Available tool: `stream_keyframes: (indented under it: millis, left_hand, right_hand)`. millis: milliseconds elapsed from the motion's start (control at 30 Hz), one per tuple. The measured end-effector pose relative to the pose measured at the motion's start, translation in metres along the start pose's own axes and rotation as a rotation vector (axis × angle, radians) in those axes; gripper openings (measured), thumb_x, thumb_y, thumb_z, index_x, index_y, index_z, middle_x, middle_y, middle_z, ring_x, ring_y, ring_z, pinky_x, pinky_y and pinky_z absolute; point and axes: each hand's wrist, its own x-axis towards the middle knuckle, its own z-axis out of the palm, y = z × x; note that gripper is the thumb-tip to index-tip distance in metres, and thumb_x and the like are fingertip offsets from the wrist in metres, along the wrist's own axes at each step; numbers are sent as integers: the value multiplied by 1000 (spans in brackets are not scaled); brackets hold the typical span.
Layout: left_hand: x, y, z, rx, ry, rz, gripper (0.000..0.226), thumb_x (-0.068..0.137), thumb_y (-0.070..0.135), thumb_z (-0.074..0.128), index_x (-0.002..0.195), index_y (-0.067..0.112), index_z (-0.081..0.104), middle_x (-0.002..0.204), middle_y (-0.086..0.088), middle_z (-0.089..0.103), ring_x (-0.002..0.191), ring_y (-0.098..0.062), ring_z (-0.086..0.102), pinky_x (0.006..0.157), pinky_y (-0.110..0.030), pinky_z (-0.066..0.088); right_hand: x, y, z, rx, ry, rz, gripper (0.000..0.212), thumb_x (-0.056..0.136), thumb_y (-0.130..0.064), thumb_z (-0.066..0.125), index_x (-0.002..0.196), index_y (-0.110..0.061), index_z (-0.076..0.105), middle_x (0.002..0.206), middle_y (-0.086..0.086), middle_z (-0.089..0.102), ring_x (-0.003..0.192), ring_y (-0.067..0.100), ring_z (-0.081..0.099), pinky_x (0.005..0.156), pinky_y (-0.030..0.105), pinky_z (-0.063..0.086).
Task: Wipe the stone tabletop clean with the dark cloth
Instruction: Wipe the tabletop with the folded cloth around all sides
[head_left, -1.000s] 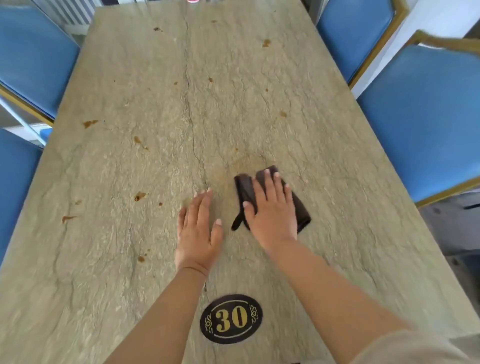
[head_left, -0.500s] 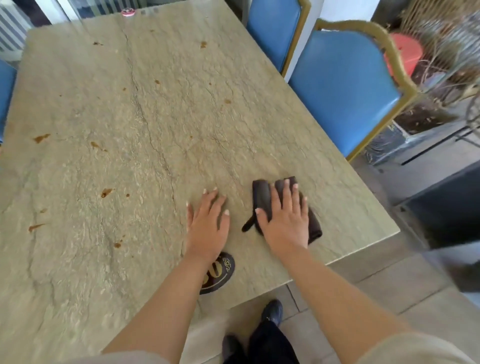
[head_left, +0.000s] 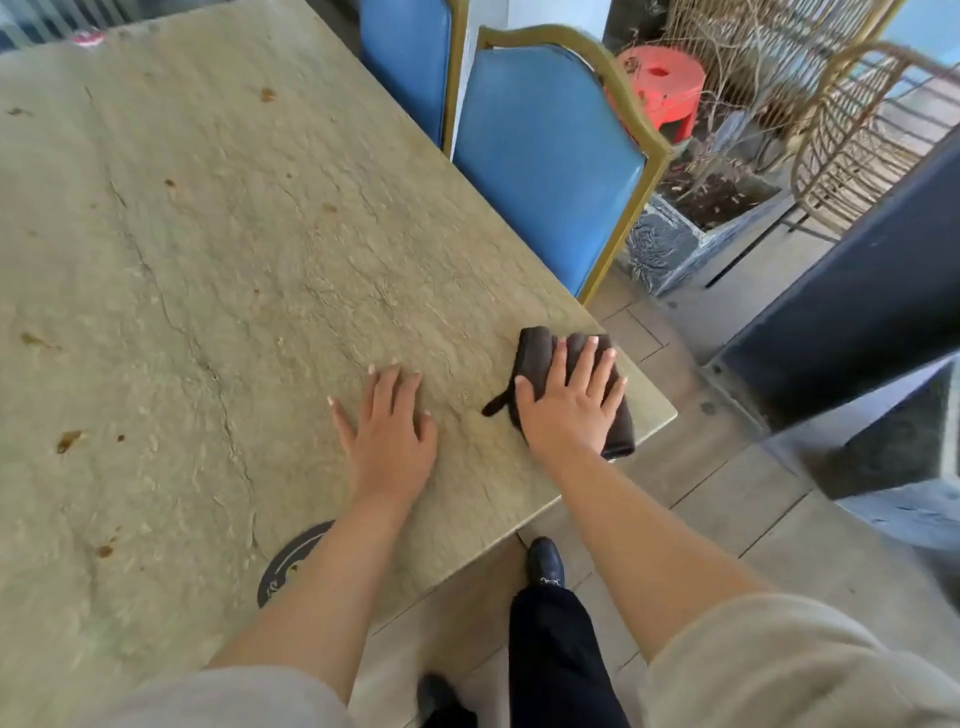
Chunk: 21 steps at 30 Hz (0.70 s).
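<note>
My right hand (head_left: 569, 402) presses flat, fingers spread, on the dark cloth (head_left: 540, 358) at the stone tabletop (head_left: 260, 249)'s near right corner — the brown stains (head_left: 67, 440) lie well leftward. My left hand (head_left: 387, 436) rests open, empty, nearer them.

Two blue padded chairs (head_left: 540, 156) with gold frames stand on a grey tiled floor (head_left: 727, 519), near a red stool (head_left: 662, 88) and a wicker chair (head_left: 852, 140)

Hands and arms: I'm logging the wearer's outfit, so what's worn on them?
Both forearms are bare. Loose beige sleeves end near the elbows. The left hand and right hand wear no gloves, rings or watch that I can see; fingernails look pale.
</note>
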Motion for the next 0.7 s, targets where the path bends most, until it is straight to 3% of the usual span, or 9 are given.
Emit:
stream_keyframes:
  millis: [67,167,233,400,467,533,633,700]
  left_hand:
    - [19,0,-2,18,-3,-7,50,97,32,41,146,29,35,159,6,20,149,-16,6,116,-60,-5]
    - [49,-7,-6,83,-16,-38,49,98,39,34,147,35,31,160,6,17,149,-18,5,116,-60,-5]
    - [67,-14,-9,130,-31,-70,50,98,46,28,148,39,25,161,5,14,150,-19,1,116,-60,-8]
    - [97,-26,-8,161,-59,-265,58,95,59,17,150,47,2,162,8,-4,148,-19,-16,114,-60,-13]
    - [100,-25,-7,147,-61,-295,59,95,58,16,150,47,-4,162,11,-8,147,-16,-19,115,-59,-13]
    - [100,-23,-7,123,-28,-299,60,96,55,18,151,41,-2,162,12,-6,148,-13,-15,116,-57,-11]
    - [98,-22,-10,66,40,-411,64,97,48,26,154,27,6,163,5,0,149,-14,-10,117,-54,-9]
    - [99,-22,-10,68,53,-495,67,97,48,31,155,23,7,163,2,-1,148,-18,-16,116,-56,-11]
  right_hand:
    - [-17,-14,9,-57,6,-321,72,93,-64,19,153,-28,3,160,8,-8,145,31,-17,117,52,-7]
    - [-2,14,2,-127,-65,-876,68,91,-68,27,151,-39,12,161,-2,3,148,22,-9,118,49,-4]
    - [36,32,-8,-156,-89,-912,65,91,-69,24,149,-46,8,161,-7,-2,148,18,-10,118,45,-8]
    - [114,-4,-16,-124,9,-350,70,91,-67,13,152,-34,2,161,4,-9,146,27,-15,118,50,-5]
    - [128,-43,-10,-129,-21,-320,72,93,-64,14,152,-27,-2,160,9,-12,145,32,-18,117,53,-5]
    - [132,-73,-6,-148,-51,-509,73,93,-63,15,152,-25,-2,160,10,-13,145,32,-18,117,54,-5]
    - [140,-84,-4,-171,-114,-1024,71,92,-65,22,153,-30,8,161,3,-3,147,24,-11,118,50,0]
    - [170,-80,-10,-189,-151,-1265,67,91,-66,23,151,-38,12,161,-3,1,148,18,-6,118,44,-2]
